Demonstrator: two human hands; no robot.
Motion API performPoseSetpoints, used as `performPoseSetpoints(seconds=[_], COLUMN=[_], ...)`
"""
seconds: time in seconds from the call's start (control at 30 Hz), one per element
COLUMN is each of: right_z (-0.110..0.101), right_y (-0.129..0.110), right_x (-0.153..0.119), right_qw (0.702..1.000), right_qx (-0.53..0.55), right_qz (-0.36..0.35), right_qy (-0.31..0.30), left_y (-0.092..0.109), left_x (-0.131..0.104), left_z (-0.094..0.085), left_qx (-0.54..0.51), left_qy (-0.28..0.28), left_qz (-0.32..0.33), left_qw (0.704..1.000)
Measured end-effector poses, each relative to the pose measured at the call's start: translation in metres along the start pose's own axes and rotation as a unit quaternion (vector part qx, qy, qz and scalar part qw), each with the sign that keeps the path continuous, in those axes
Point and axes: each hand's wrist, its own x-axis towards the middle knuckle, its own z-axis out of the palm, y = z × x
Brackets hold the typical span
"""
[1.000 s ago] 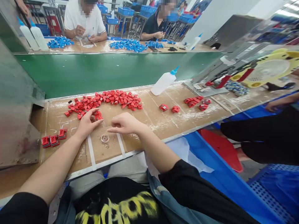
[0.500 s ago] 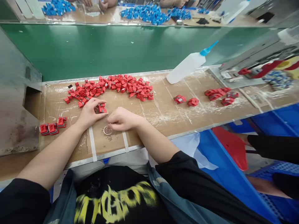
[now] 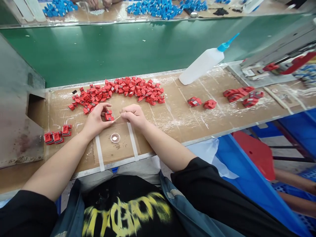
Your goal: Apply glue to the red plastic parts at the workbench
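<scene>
Red and grey, a small block (image 3: 109,116) is gripped by the left hand (image 3: 95,119) over the cardboard (image 3: 110,155), near a red pile (image 3: 125,87); a thin stick (image 3: 118,118) is pinched in the right hand (image 3: 133,116), held just apart.

I am wearing a black shirt (image 3: 123,186), and across its front broad yellow lettering (image 3: 125,220) is running in rough, brush-like strokes. Its letters are smearing into one another (the lower edge of my view is cutting some of them off), so I am not making out any word for certain. Nothing else is showing readable text.
</scene>
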Motion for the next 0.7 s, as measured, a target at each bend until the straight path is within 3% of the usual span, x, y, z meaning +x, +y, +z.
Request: performPoseSetpoints(seconds=[0.1,0.47,0.7], right_z=[0.005,0.011,0.010], right_y=[0.006,0.018,0.018], right_x=[0.004,0.007,0.007], right_qw=[0.997,0.995,0.993], right_qx=[-0.025,-0.090,-0.102], right_qz=[0.023,0.020,0.035], right_qy=[0.075,0.039,0.050], left_y=[0.000,0.000,0.000], left_x=[0.000,-0.001,-0.002], left_z=[0.001,0.002,0.002], left_qx=[0.005,-0.004,-0.005], left_qy=[-0.003,0.005,0.005], left_qz=[0.002,0.000,-0.005], left_qw=[1.000,1.000,1.000])
